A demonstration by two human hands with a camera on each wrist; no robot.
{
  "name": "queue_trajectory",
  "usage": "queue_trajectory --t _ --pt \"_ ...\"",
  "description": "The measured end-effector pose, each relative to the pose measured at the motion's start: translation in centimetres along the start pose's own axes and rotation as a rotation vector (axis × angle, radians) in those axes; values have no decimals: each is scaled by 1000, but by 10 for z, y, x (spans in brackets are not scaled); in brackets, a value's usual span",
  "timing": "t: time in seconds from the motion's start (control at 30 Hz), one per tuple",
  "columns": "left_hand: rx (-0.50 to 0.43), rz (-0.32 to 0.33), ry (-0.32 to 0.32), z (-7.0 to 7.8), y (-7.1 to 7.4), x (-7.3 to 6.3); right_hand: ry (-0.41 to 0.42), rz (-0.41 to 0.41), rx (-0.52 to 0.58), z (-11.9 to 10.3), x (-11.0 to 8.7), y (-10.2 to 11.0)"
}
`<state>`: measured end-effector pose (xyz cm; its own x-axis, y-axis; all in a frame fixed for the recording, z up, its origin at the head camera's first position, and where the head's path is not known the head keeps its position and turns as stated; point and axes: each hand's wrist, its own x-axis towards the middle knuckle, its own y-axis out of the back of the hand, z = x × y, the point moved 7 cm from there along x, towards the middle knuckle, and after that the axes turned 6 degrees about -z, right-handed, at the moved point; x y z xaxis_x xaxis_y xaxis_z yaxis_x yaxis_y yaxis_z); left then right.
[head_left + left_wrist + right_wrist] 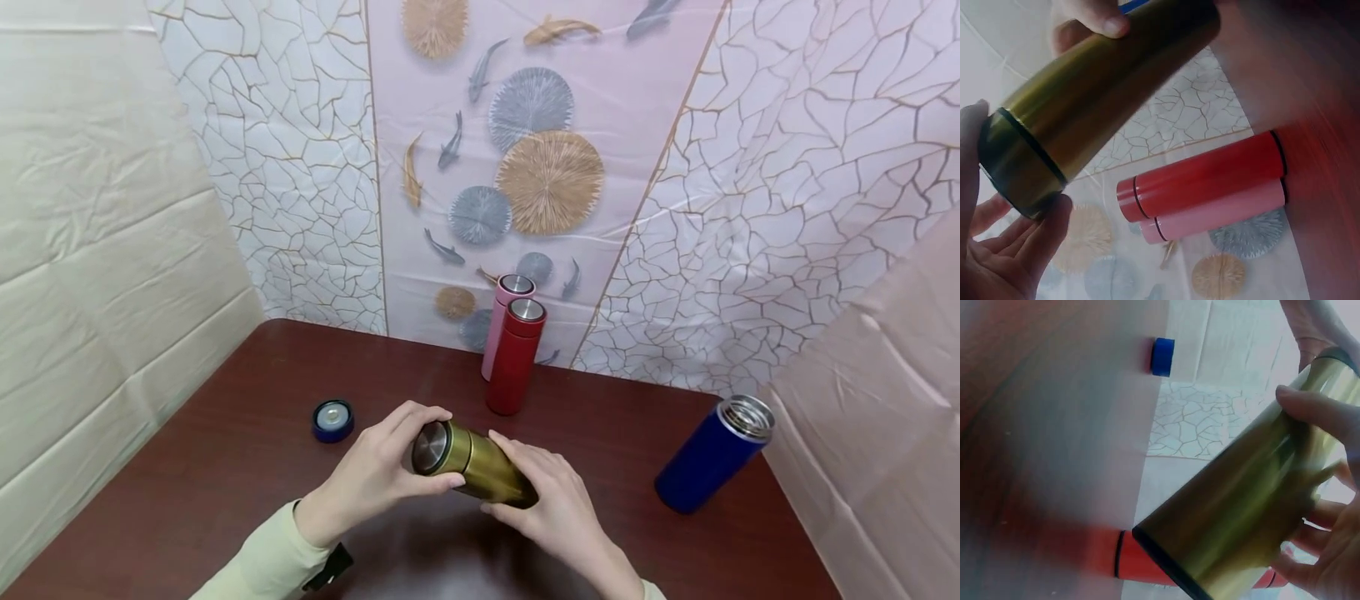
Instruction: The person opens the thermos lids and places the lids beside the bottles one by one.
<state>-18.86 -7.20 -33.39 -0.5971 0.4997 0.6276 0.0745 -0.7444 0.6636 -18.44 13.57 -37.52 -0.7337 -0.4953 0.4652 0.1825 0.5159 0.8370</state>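
Observation:
A gold thermos flask [491, 468] is held tilted above the table by both hands, its steel-topped lid [432, 447] toward the left. My left hand [372, 471] grips the lid, thumb on the near side and fingers over the far side. Around the flask's lower body curls my right hand [551, 500]. In the left wrist view, the left fingers [1047, 234] lie against the lid just past the dark seam ring. The right wrist view shows the flask's dark-rimmed base [1169, 565] pointing away from the right hand.
A red flask [516, 358] and a pink flask [492, 337] stand lidded at the back. On the right, a blue flask [705, 458] is uncovered, its steel mouth showing. Its blue lid [333, 421] lies upside down at left on the dark red table [247, 400]. Patterned cloth walls surround the table.

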Motion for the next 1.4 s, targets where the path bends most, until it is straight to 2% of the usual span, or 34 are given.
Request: queue_trajectory --t 0.07,0.17,0.33,0.43,0.6,0.67,0.77,1.03,1.27,1.4 --pt "-26 -33 29 -2 -1 0 -10 -7 17 1 -1 0" --pt "-53 -91 37 -3 1 0 -27 -23 59 2 -2 0" --pt "-66 -214 -41 1 7 -1 -48 -70 174 6 -5 2" --pt "-65 -275 -105 6 11 -4 17 -119 214 2 -8 3" --pt "-63 -308 -240 22 16 -11 169 -226 216 -10 -11 2" --pt "-77 -322 -278 27 17 -13 205 -235 203 -14 -12 1" --pt "-100 -341 -299 29 17 -13 222 -200 159 -17 -12 2" --pt "-114 -304 -224 17 16 -8 153 -97 83 -18 -8 3" --pt "-41 -241 -95 7 14 -6 135 -54 42 -18 -8 3" --pt "65 -171 -21 3 13 -4 143 -22 -10 -18 -8 4"
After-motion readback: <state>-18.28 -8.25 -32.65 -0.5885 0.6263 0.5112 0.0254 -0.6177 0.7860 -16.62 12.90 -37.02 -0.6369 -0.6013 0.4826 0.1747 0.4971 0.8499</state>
